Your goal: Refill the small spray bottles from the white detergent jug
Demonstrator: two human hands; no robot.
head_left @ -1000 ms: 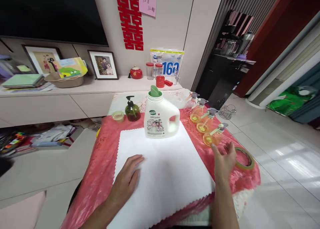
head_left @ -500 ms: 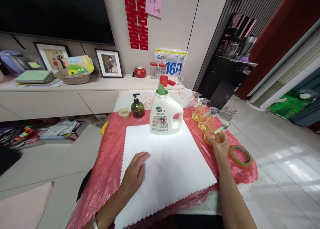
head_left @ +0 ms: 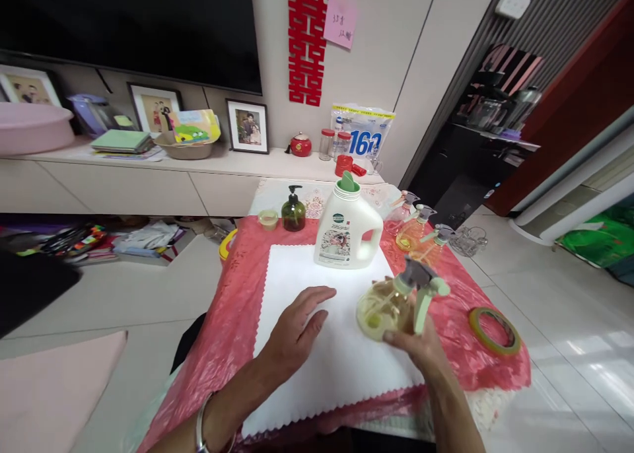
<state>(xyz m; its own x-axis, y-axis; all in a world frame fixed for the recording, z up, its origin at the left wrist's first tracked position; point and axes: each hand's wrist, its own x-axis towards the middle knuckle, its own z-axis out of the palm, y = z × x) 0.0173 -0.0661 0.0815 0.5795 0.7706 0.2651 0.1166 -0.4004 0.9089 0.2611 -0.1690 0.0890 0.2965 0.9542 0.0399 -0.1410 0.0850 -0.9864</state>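
My right hand (head_left: 419, 347) is wrapped round a clear spray bottle (head_left: 384, 308) with a grey and pale green trigger head, held tilted above the white scalloped mat (head_left: 317, 354). Left of it, my left hand (head_left: 300, 327) hovers over the mat with thumb and fingers apart, holding nothing. A white detergent jug (head_left: 347, 232), its neck uncapped with a green spout inside, stands at the mat's far edge. More spray bottles, one pinkish (head_left: 399, 215), one yellow (head_left: 411, 234) and one orange (head_left: 430, 248), line the table's right side.
A green pump bottle (head_left: 294, 212) and a small pale cup (head_left: 268, 220) stand at the back left. A roll of tape (head_left: 494, 331) lies on the red plastic cover (head_left: 456, 347) near the right edge. Behind the table runs a long cabinet (head_left: 148, 189).
My right hand has lifted the spray bottle from the right-hand row and brought it left over the mat. My left hand has risen and opened toward it. The view has turned leftward.
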